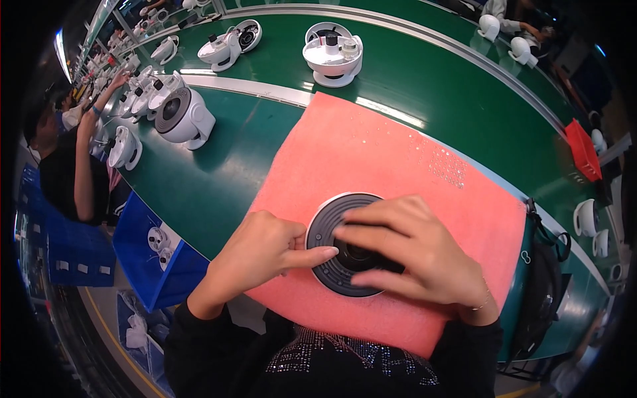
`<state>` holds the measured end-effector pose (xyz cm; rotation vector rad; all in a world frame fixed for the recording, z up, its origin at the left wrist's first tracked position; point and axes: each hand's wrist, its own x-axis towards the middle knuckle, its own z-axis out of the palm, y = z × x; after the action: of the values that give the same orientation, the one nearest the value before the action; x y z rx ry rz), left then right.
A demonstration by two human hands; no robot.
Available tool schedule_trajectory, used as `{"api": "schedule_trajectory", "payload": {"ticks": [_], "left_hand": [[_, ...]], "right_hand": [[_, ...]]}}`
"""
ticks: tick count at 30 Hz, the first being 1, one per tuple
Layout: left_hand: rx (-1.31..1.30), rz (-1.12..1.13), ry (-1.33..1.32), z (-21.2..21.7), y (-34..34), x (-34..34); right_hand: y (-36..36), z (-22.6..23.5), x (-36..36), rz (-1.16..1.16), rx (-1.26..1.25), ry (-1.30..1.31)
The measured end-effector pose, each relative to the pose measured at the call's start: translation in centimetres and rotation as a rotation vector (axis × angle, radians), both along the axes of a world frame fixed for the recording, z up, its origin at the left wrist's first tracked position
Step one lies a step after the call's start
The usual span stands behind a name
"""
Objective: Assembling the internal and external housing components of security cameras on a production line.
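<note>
1. Where the pink foam mat [371,152] covers the green counter [219,172], a round black grille disc [332,235] with a white rim is seen lying flat on it, near the mat's front edge.
2. The left hand [255,255] is laid at the disc's left edge; its fingers [312,254] are curled loosely together, with one extended onto the ribbed black surface.
3. The right hand [415,255] is placed over the disc's right half; its fingers [371,229] are spread and pressed on the grille around its centre. Nothing is pinched or lifted by either hand.
4. On the conveyor belt [424,86] beyond the mat, a white fan base [334,54] with a small bottle on top is shown, and a second white unit [225,45] further left.
5. At the left, a white fan body [184,116] with a dark grille is set on the counter, well apart from the mat.
6. A blue bin [156,255] holding small white parts is seen below the counter edge, and a red bin [584,149] at the right.
7. Another person's arm [83,172] is visible at the far left.
</note>
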<state>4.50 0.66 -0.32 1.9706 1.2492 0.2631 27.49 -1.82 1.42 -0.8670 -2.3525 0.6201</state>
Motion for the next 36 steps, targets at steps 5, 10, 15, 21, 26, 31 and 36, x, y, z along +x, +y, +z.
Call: {"api": "schedule_trajectory", "payload": {"ticks": [5, 10, 15, 21, 26, 31, 36], "left_hand": [[0.010, -0.018, 0.024, 0.7, 0.1, 0.3], [0.142, -0.073, 0.112, 0.2, 0.4, -0.1], [-0.432, -0.002, -0.289, -3.1, 0.1, 0.2], [-0.131, 0.021, -0.587, -1.9, -1.6, 2.0], [0.380, -0.084, -0.520, -0.4, -0.8, 2.8], [0.358, -0.076, -0.447, 0.2, 0.6, 2.8], [0.059, -0.131, -0.903, -1.8, 4.8, 1.2]], "right_hand": [[-0.6, 0.1, 0.3, 0.038, 0.129, -0.262], [0.7, -0.9, 0.2, -0.112, -0.036, 0.021], [2.8, -3.2, 1.2, -0.224, -0.673, 0.055], [1.2, -1.4, 0.2, -0.237, -0.501, 0.305], [2.0, -3.5, -0.1, -0.296, 0.124, 0.447], [2.5, -2.9, 0.1, -0.369, -0.006, 0.458], [2.9, -2.3, 0.6, -0.263, -0.040, 0.597]]}}
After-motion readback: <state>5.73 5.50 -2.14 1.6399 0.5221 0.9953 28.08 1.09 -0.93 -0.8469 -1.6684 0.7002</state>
